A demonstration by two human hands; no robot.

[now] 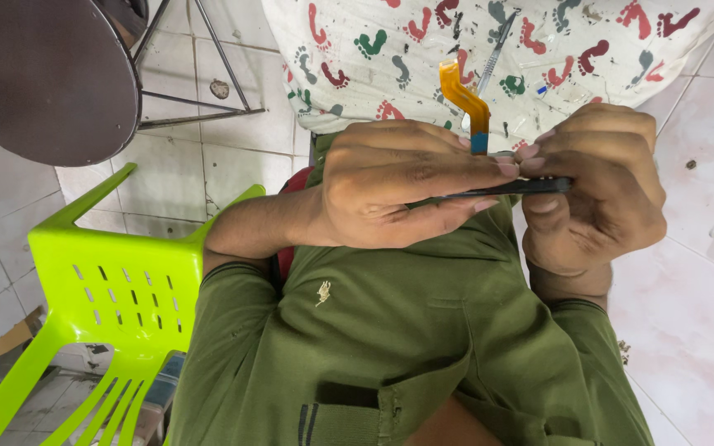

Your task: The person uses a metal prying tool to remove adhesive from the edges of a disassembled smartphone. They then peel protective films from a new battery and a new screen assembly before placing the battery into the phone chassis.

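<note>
Two hands: both meet in the upper middle of the head view, held in the air above the person's lap, gripping one thin dark slab.
Left hand (398,186): curled, fingers lying along the top of the slab, thumb underneath, pinching it.
Right hand (601,186): curled around the slab's right end, fingertips pressed on its top edge, touching the left hand's fingertips.
Thin dark panel (510,188): seen edge-on, flat and slim; its long axis runs left to right, almost level, the right end slightly higher. It rests on no surface.
Orange flex ribbon (466,101): rises from the panel's top edge between the two hands, standing upright with a kink leftward at its free end; a blue patch sits at its base.
Printed cloth (423,49): white with red and green footprint shapes, spread along the top edge of the view just behind the hands; a slim metal tool (496,54) lies on it, slanting.
Containers: none visible holding anything.
Green shirt (390,330): fills the lower middle, directly beneath the hands.
Lime plastic chair (109,297): lower left, well apart from the hands.
Round dark stool seat (43,74): upper left corner, on thin metal legs.
Tiled floor (687,306): pale, open to the right of the hands.
</note>
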